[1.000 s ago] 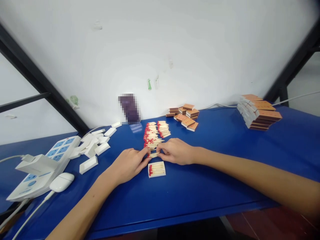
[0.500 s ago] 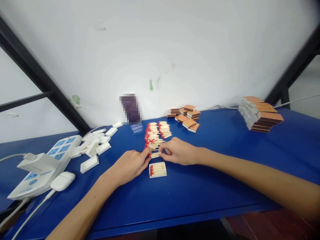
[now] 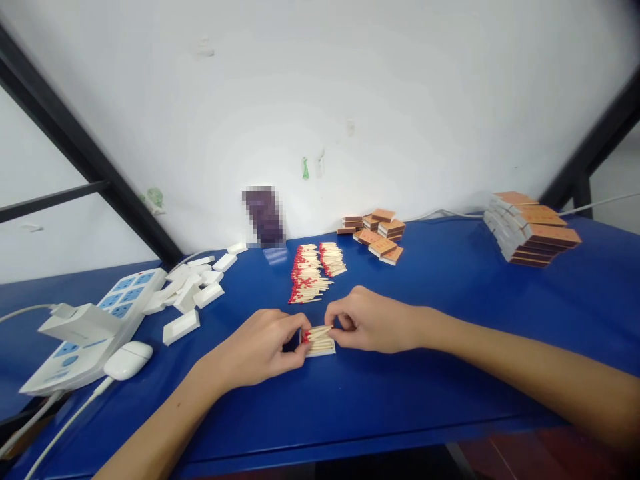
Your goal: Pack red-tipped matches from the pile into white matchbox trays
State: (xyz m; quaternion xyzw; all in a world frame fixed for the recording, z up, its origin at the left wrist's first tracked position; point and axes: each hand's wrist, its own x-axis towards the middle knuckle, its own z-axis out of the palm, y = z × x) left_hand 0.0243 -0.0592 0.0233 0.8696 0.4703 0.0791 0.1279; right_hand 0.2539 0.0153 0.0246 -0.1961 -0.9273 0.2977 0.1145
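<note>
My left hand point(image 3: 267, 347) and my right hand point(image 3: 367, 320) pinch the two ends of a small bundle of red-tipped matches point(image 3: 316, 331). They hold it just over a white inner matchbox tray point(image 3: 320, 347) that lies on the blue table point(image 3: 450, 347) and has matches in it. Behind the hands a loose heap of matches point(image 3: 307, 275) lies spread on the table.
Several empty white trays point(image 3: 190, 293) lie at the left beside a white power strip point(image 3: 85, 330) and a white earbud case point(image 3: 127, 360). Orange matchbox sleeves point(image 3: 377, 237) sit at the back, with a taller stack of sleeves point(image 3: 530, 230) at the far right. The white wall stands close behind.
Both hands have drawn the small bundle of matches back from the edge of the heap toward me, and it now sits over the white tray.
</note>
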